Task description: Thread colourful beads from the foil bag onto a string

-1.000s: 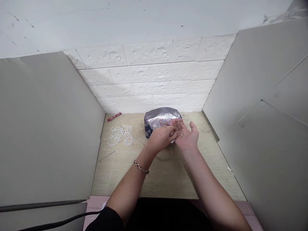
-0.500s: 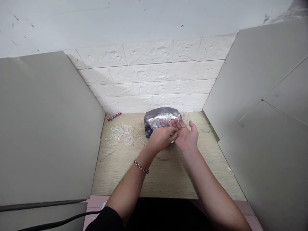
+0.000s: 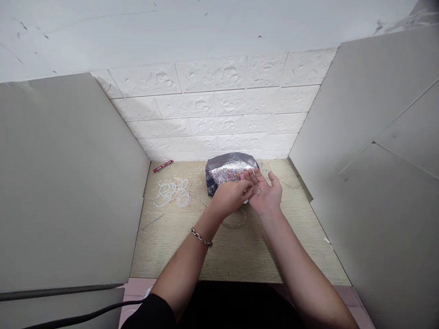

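Note:
My right hand [image 3: 267, 195] lies palm up with its fingers stretched out, and a few small clear beads [image 3: 258, 190] rest on the palm. Over its left edge, my left hand [image 3: 229, 197] is closed in a pinch; what its fingertips hold is too small to make out. Right behind both hands stands a pouch [image 3: 233, 163] with a silvery, glittery front and many coloured beads or sequins. Below the hands, a beaded strand [image 3: 235, 225] curves on the table, partly hidden by my left wrist.
White beaded strands [image 3: 175, 191] lie coiled on the left of the wooden table [image 3: 240, 260]. A small red packet [image 3: 163, 166] sits at the back left. Grey panels [image 3: 68, 183] flank the table, and a white brick-patterned wall [image 3: 219, 109] closes the back.

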The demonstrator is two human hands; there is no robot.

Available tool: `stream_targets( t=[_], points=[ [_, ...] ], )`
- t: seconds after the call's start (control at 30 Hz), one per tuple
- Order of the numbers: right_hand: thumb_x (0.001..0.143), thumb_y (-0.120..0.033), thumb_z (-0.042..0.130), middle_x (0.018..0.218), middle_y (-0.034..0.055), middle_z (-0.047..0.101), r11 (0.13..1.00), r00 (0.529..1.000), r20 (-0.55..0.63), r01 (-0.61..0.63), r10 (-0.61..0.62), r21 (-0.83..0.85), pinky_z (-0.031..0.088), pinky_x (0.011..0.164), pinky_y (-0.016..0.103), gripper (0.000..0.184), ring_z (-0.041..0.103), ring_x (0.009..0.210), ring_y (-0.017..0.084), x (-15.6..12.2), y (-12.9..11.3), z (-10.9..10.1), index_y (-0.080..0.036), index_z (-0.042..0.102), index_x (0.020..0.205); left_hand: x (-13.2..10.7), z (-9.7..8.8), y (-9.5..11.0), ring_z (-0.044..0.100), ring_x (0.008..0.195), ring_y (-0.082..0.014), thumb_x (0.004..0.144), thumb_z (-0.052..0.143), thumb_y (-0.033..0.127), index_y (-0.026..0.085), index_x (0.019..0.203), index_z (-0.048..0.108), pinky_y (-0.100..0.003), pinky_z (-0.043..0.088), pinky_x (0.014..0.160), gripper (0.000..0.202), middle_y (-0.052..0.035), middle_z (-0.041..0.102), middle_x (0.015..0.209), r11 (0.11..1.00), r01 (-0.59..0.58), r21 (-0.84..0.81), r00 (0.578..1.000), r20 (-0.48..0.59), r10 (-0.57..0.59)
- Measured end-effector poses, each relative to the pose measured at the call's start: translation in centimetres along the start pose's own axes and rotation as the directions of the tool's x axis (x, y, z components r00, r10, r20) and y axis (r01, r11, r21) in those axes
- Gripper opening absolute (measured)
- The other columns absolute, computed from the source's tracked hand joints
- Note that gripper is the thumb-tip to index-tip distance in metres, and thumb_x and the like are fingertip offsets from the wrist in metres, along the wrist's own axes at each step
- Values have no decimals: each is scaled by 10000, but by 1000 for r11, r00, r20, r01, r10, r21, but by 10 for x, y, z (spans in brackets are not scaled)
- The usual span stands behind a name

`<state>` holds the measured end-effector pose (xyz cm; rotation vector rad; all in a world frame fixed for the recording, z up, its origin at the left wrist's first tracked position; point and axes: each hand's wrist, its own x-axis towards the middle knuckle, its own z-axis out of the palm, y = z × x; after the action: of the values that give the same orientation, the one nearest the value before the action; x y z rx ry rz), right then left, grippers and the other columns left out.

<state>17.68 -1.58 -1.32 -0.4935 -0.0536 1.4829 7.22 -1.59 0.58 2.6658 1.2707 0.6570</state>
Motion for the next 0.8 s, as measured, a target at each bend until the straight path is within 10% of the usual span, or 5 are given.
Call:
stream_targets(
  t=[0.8],
  points=[
    [722,-343,388,731,66,631,1000,1000,-11,-9,9,-12,497,716,333,253,608,758,164,0,0,0,-138,507,812,-1,-1,1,516,504,-110,792,357,352,173,730,585,-203,272,426,296,-22,581,573,999,-11,34,1000,-22,12]
  ],
)
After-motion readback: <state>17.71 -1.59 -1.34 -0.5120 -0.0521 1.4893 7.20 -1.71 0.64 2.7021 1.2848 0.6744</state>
